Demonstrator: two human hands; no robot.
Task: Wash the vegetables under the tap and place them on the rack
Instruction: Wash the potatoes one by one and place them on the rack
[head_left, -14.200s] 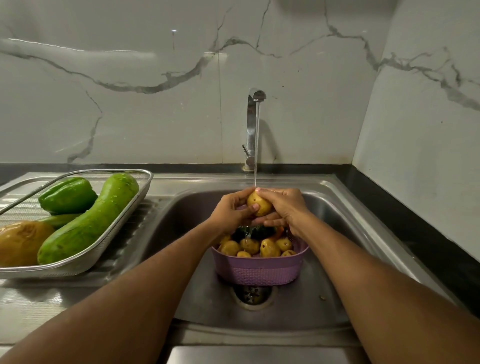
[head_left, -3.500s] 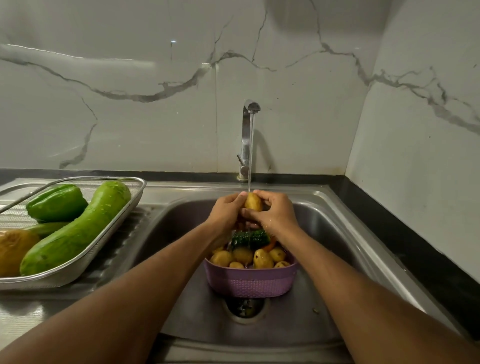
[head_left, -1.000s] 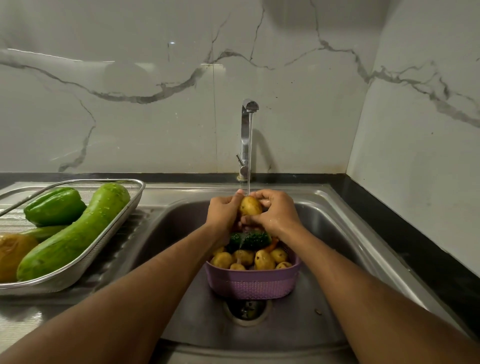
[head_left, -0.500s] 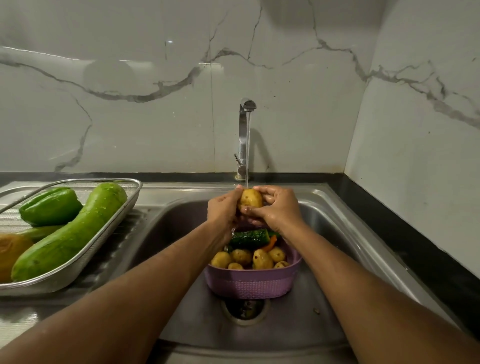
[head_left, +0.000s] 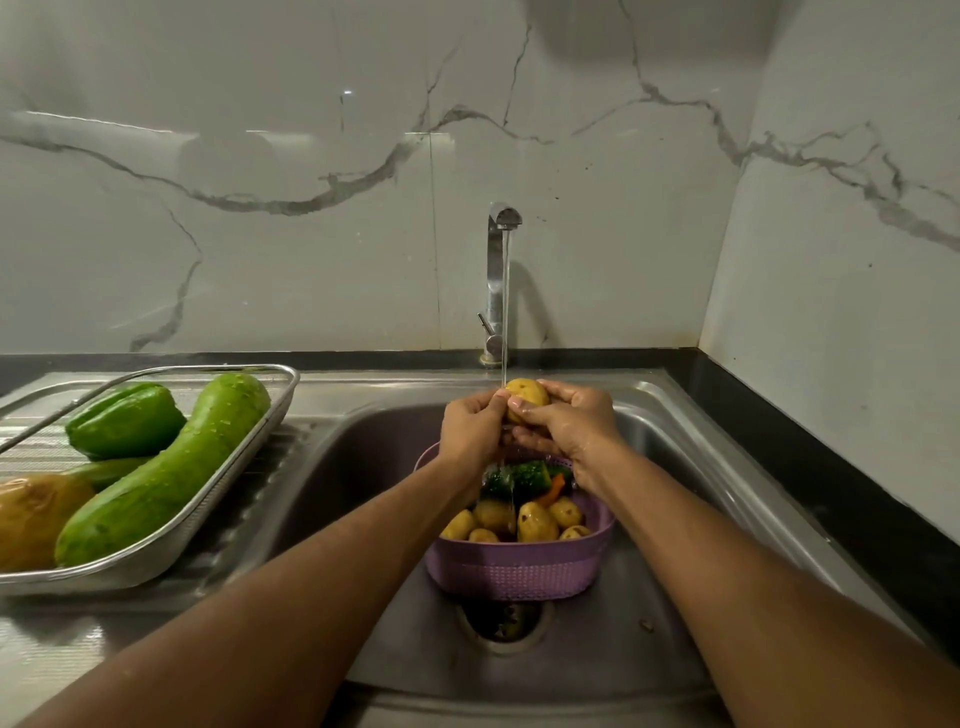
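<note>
The lower half of the potato (head_left: 525, 396) is hidden behind the fingers of the left hand (head_left: 474, 428) and right hand (head_left: 569, 426) that grip it. At the rack's (head_left: 156, 545) left end, the brownish vegetable (head_left: 31, 519) is cut off by the picture's edge. A thin green vegetable (head_left: 111, 470) shows only partly beneath the long gourd (head_left: 171, 473). In the purple basket (head_left: 519, 571), wrists cover the far vegetables, and the orange piece (head_left: 555, 486) cannot be identified.

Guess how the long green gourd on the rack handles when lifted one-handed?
The gourd is beaded with water, so likely slippery. It looks thick and solid, probably heavy and stiff. It lies propped on the rack rim and other vegetables, so it may roll once shifted.
</note>
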